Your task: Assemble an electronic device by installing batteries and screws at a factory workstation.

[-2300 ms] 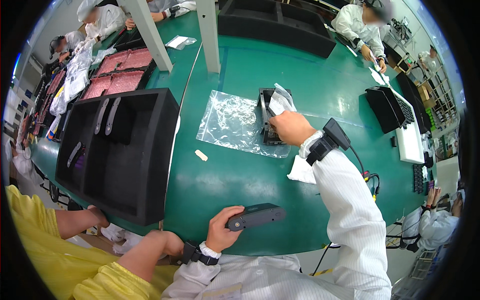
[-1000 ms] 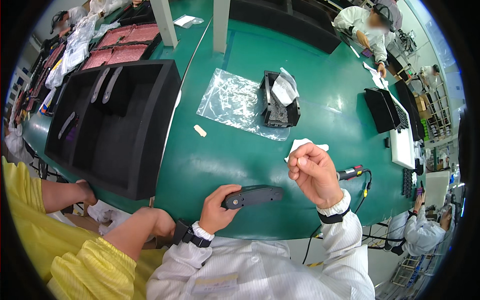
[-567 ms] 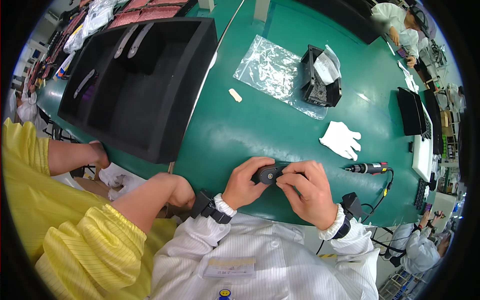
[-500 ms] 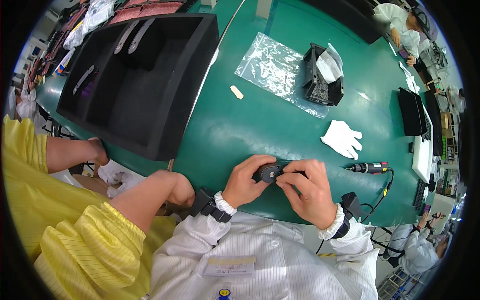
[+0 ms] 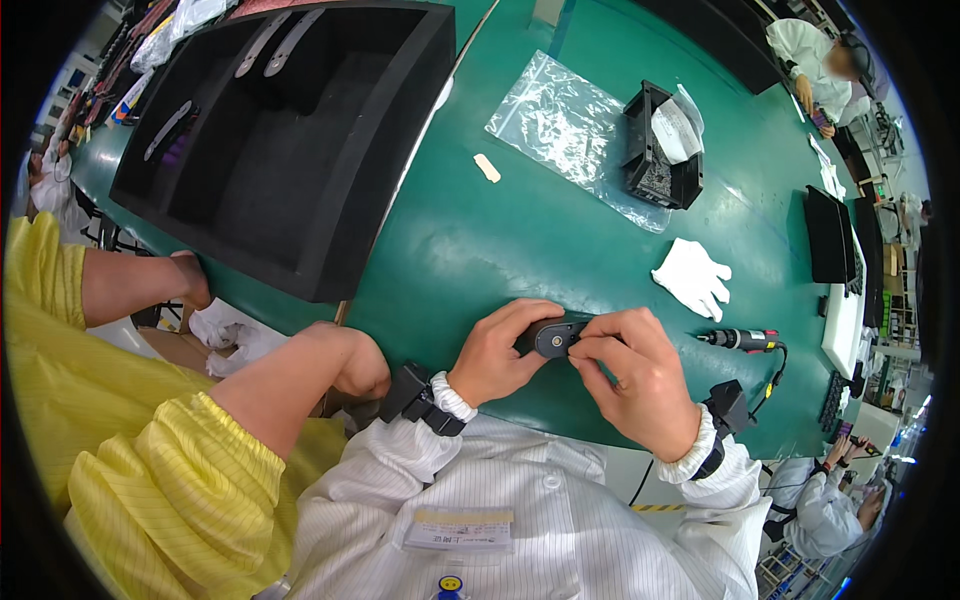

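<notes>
My left hand (image 5: 497, 355) is closed around a dark, elongated part with a rounded end (image 5: 547, 343), held just above the table's near edge. A small round metal spot shows in that end. My right hand (image 5: 640, 375) has its thumb and fingertips pinched at the right side of the same part; anything small between them is hidden. To the right of my hands lie a white glove (image 5: 692, 278) and a black electric screwdriver (image 5: 742, 340) with a cable. Farther off, a small black bin (image 5: 637, 150) holds tiny dark pieces and a white slip.
A large black tray with compartments (image 5: 345, 220) fills the left of the green table (image 5: 460, 240), long handle-like strips inside. A clear plastic bag (image 5: 555, 115) lies beside the bin, near a small beige scrap (image 5: 487, 167). Close on my left are a yellow-clothed co-worker's arms (image 5: 290, 390).
My head view has shifted slightly. The part stays in my left hand, and my right fingers have moved a little, baring more of its rounded end.
</notes>
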Available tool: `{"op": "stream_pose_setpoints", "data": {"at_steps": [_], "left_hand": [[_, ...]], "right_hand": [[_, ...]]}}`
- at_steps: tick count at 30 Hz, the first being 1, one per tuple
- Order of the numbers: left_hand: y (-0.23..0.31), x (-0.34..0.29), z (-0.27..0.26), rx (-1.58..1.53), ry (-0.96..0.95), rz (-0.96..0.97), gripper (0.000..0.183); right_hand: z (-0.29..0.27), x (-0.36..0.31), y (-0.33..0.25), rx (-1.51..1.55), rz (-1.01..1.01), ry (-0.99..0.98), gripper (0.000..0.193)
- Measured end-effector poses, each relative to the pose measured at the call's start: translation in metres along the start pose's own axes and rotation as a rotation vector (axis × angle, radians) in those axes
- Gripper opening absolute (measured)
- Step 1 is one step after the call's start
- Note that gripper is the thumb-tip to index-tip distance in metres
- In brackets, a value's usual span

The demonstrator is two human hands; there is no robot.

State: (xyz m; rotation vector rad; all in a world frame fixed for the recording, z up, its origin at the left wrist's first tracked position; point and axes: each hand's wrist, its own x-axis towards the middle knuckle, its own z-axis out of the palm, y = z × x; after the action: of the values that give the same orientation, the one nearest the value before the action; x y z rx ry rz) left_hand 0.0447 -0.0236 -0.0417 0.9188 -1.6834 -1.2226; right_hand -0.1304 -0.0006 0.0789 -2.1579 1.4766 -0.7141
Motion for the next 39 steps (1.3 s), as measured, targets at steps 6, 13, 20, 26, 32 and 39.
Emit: {"op": "stream_pose_setpoints", "data": {"at_steps": [6, 13, 20, 26, 32, 39], "left_hand": [[-0.001, 0.002, 0.003, -0.015, -0.006, -0.017, 0.047], [0.001, 0.007, -0.001, -0.004, -0.016, 0.012, 0.042], [0.001, 0.003, -0.003, 0.053, -0.020, -0.005, 0.046], [0.005, 0.005, 0.000, 0.024, -0.032, -0.012, 0.041], [0.002, 0.008, -0.003, 0.032, -0.032, -0.008, 0.043], [0.000, 0.007, 0.001, 0.017, -0.039, -0.010, 0.043]], "right_hand": [[-0.006, 0.007, -0.004, -0.167, -0.096, -0.089, 0.017], [-0.020, 0.014, -0.003, -0.097, -0.095, -0.099, 0.017], [-0.043, 0.085, 0.144, -0.499, 0.170, 0.231, 0.005], [-0.038, 0.129, 0.197, -0.997, 0.045, -0.190, 0.010], [-0.038, 0.142, 0.198, -0.935, 0.155, -0.344, 0.011], [-0.062, 0.121, 0.181, -0.662, 0.147, -0.190, 0.011]]}}
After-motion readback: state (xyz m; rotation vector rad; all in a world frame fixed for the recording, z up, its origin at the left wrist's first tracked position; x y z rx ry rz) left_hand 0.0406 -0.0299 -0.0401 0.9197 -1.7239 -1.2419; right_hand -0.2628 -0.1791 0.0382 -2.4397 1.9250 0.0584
